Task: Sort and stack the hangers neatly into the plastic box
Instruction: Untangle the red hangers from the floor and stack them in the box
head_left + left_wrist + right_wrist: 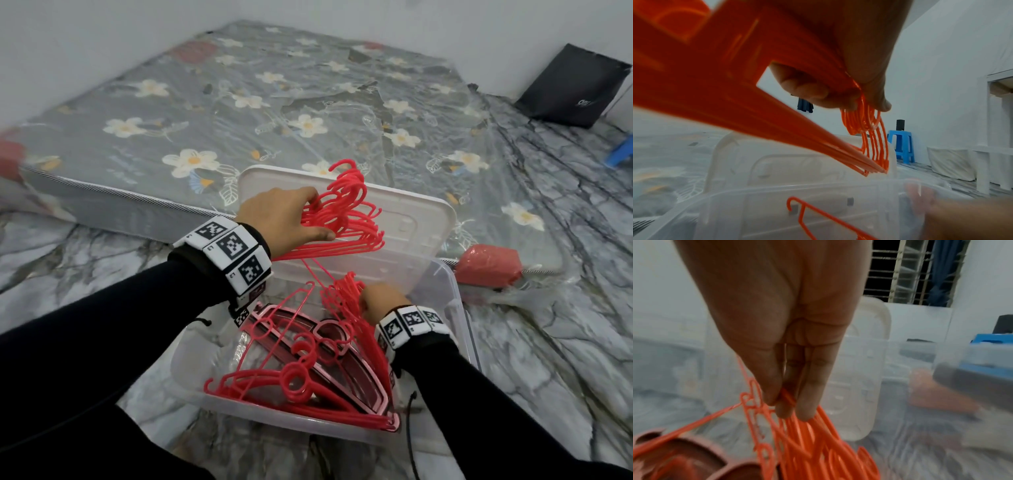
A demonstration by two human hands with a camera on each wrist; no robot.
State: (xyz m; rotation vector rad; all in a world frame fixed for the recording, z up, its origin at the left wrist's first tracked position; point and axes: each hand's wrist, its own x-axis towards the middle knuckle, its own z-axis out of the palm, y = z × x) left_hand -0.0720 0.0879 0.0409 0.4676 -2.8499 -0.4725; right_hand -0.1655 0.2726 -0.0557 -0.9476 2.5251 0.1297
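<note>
Reaching down into the clear plastic box, the right hand pinched the hooks of a bunch of thin red hangers standing on edge along the box's right side; in the right wrist view the thumb and fingertips were pressed together on those hook loops. Nearer the person, the box held broader pink hangers with round neck holes, lying flat in a rough stack, with several thin red ones across them and one lone thin hanger tilted up with its hook toward the left hand.

Higher and farther out, the left hand hovered over the box's far edge, fingers and thumb curled round a second bundle of thin red hangers just below their hooks, which fanned upward. The left wrist view showed the bundle's arms tapering together to a point past the fingers.

Behind the box its white lid stood propped up, leaning toward a mattress with grey floral cover under clear wrap. Marble-patterned floor lay around, and a black bag leaned against the white wall.
</note>
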